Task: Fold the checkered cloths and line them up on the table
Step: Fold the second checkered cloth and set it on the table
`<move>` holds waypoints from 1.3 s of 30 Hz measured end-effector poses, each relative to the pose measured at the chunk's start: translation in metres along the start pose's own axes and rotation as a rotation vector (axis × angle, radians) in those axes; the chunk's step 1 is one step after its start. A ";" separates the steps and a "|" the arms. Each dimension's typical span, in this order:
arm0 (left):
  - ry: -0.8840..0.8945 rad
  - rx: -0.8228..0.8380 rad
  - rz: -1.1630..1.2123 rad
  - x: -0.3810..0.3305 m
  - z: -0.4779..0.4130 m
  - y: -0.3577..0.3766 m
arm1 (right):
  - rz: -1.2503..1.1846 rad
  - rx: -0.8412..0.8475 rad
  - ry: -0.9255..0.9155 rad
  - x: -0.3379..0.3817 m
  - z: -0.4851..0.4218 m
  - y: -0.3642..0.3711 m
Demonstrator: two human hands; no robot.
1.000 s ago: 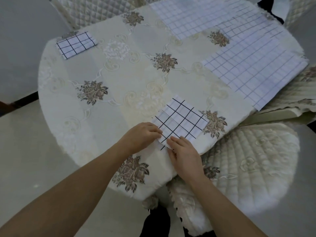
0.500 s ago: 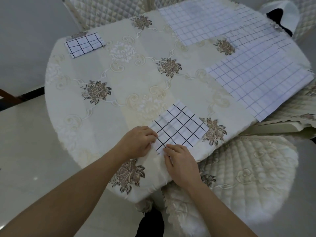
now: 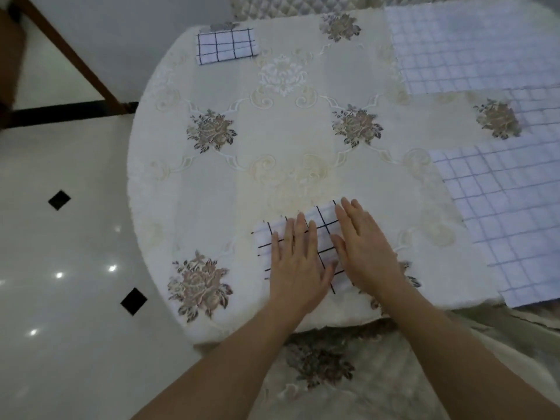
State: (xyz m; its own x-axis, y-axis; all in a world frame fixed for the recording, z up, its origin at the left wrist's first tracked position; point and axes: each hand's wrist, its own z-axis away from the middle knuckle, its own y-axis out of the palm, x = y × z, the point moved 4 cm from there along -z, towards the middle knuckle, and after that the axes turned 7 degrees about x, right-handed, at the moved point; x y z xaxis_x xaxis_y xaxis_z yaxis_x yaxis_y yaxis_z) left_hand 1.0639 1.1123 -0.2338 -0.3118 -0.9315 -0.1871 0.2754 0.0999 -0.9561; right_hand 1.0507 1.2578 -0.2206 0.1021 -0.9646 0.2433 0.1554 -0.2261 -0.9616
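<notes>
Cream fabric with brown flower embroidery covers the round table (image 3: pixel 272 140), which fills the middle and the right of the frame. Left of it is a shiny white floor (image 3: pixel 60 268) with small black diamond tiles. At the bottom of the frame, under the arms, a padded chair seat (image 3: pixel 378 386) of the same cream fabric is visible.

One unfolded cloth (image 3: pixel 469 47), white with pale blue checks, lies flat in the upper right of the frame. A second open cloth (image 3: pixel 509 213) of the same pattern lies at the right edge, and its lower corner hangs over the rim of the table.

The folded cloth (image 3: pixel 324 225), white with dark checks, lies near the lower edge of the table, in the lower middle of the frame. Both hands lie flat on it. The left hand (image 3: pixel 295 262) presses its left part with straight fingers, a little apart. The right hand (image 3: pixel 363 247) presses its right part with straight fingers held together.

A smaller folded bundle (image 3: pixel 226 46) with dark checks lies alone at the far upper left of the table, well apart from the hands.
</notes>
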 end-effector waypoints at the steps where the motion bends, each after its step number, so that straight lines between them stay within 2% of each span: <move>1: -0.026 0.010 -0.022 0.002 -0.001 0.005 | 0.031 0.053 -0.030 -0.003 -0.004 0.006; 4: -0.069 0.019 -0.049 0.012 -0.004 0.010 | 0.087 0.136 -0.094 -0.012 -0.011 0.020; 8: -0.085 0.001 -0.062 0.017 -0.004 0.011 | 0.166 0.122 -0.129 -0.024 -0.007 0.026; 17: -0.113 -0.035 -0.076 0.014 0.001 0.006 | 0.147 0.100 -0.103 -0.020 -0.010 0.024; 22: -0.118 -0.033 -0.052 0.007 -0.004 0.013 | 0.075 0.116 -0.212 -0.008 -0.020 0.028; 28: -0.207 -0.054 -0.010 0.031 0.007 0.017 | 0.132 0.130 -0.212 -0.015 -0.019 0.029; 34: -0.279 0.006 -0.062 0.026 -0.002 0.004 | 0.127 0.127 -0.183 -0.011 -0.019 0.030; 39: -0.202 -0.041 -0.048 0.015 -0.014 0.004 | 0.108 0.120 -0.162 -0.009 -0.022 0.027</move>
State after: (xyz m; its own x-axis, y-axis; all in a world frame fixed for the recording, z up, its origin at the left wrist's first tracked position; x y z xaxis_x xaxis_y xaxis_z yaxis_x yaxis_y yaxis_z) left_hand 1.0480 1.1034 -0.2438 -0.1340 -0.9863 -0.0963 0.2259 0.0642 -0.9720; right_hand 1.0328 1.2570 -0.2510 0.2795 -0.9456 0.1667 0.2502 -0.0959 -0.9634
